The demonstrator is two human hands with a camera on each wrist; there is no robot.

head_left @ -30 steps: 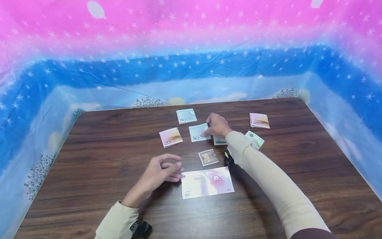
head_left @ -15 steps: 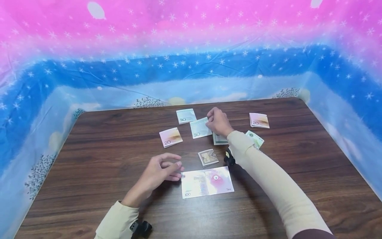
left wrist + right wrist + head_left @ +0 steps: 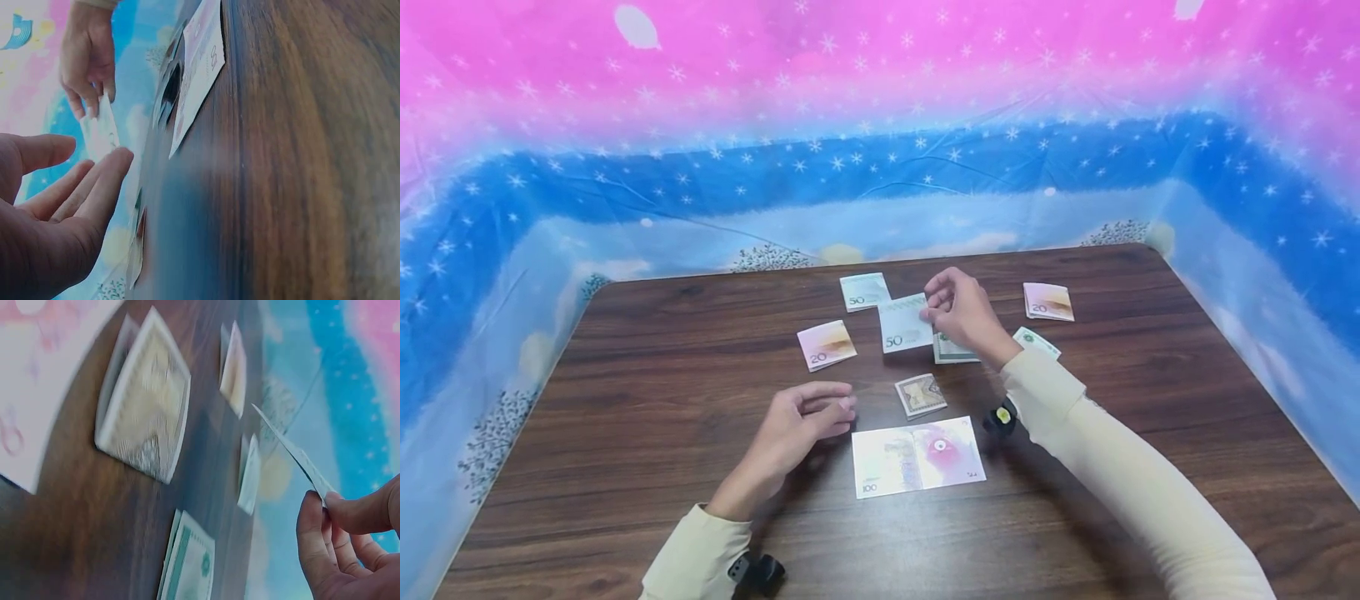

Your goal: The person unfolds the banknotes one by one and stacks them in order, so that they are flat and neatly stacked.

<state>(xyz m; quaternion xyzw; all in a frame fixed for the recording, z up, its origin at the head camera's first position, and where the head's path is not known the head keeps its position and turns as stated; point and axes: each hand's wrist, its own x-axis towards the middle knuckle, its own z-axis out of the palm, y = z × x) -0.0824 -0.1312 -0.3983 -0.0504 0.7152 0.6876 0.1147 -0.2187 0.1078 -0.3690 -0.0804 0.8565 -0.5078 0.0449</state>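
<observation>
My right hand pinches a folded 50 banknote between thumb and fingers. In the right wrist view this held banknote is raised off the table, seen nearly edge-on. Just below the right hand lies a folded green banknote, partly covered by it. My left hand holds nothing, its fingers loosely bent beside the left edge of an unfolded 100 banknote. Behind that 100 lies a small folded brown banknote.
Folded banknotes lie around on the wooden table: a 20 at left, another 50 at the back, a second 20 at right. A green note is partly behind the right sleeve. Patterned cloth surrounds the table's far sides.
My right hand has picked the folded 50 banknote up off the table and tilted it upward, moving slightly right. The left hand has stayed nearly still.
</observation>
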